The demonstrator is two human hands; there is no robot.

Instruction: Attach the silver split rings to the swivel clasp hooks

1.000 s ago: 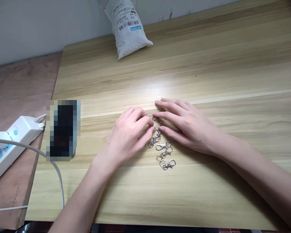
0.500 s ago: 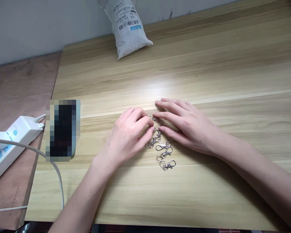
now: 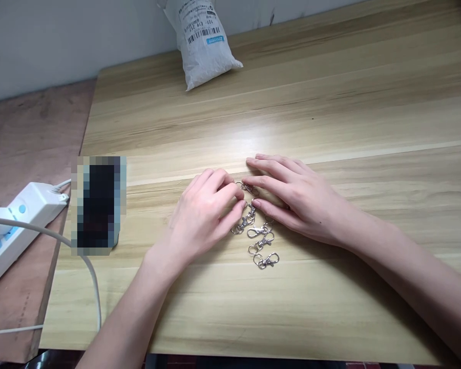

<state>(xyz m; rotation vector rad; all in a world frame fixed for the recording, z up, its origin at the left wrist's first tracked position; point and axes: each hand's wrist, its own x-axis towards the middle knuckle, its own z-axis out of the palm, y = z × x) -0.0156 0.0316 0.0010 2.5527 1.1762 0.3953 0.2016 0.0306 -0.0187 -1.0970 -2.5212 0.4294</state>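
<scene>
While the head camera looks down on a wood-grain worktop (image 3: 349, 307), both forearms (image 3: 392, 251) reach in from the near side, bringing the hands close together nearer the wearer than the white parcel (image 3: 205, 56). The left hand (image 3: 211, 207), straight out from the parcel, has its knuckles raised and fingers curled, thumb beneath the index finger; whether it grips anything cannot be told. The right hand (image 3: 295, 197), farther right of the parcel, lies palm down with fingers loosely extended and closed on nothing, its index fingertip and thumb tip at the upper metal clasps (image 3: 258, 232).

On the parcel, a printed label (image 3: 204, 23) seems to read "101- E19 217", above a barcode (image 3: 203, 35) and a blue patch (image 3: 215, 40) whose white lettering is too small to make out.

The clasps lie in a ragged column, nearer than the parcel and slightly to its right: shiny, silvery lobster-style hooks with round rings, some overlapping.
</scene>
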